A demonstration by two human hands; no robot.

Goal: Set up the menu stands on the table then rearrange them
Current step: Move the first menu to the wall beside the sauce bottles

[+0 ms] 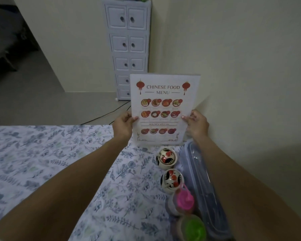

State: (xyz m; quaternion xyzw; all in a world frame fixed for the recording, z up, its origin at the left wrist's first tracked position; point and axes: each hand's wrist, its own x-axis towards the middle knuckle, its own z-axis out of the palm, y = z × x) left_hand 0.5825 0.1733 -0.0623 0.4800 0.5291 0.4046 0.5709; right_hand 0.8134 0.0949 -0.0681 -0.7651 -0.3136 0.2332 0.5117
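Two squeeze bottles stand nearest the camera at the right edge of the table: one with a green cap (pixel 192 227) and, just beyond it, one with a pink cap (pixel 184 199). Beside them on the right lies a long clear plastic container (pixel 198 173) with a lid, running along the table's edge by the wall. Further out sit two small white ceramic jars painted with roosters, the nearer jar (pixel 171 180) just past the pink cap and the farther jar (pixel 165 158) a little beyond it. All rest on a white tablecloth (pixel 59 162) printed with blue-grey leaves.

Both bare forearms reach forward over the cloth. At the far end of the table the menu stand (pixel 162 110) is held upright, its printed sheet reading "CHINESE FOOD MENU" facing the camera. The left hand (pixel 123 124) grips its left edge, thumb on the front; the right hand (pixel 196 123) grips the right edge the same way. Whether its base touches the cloth cannot be told.

Beyond the table stands a white drawer cabinet (pixel 129 44) against the pale wall, with a dark cable (pixel 108 115) on the floor.
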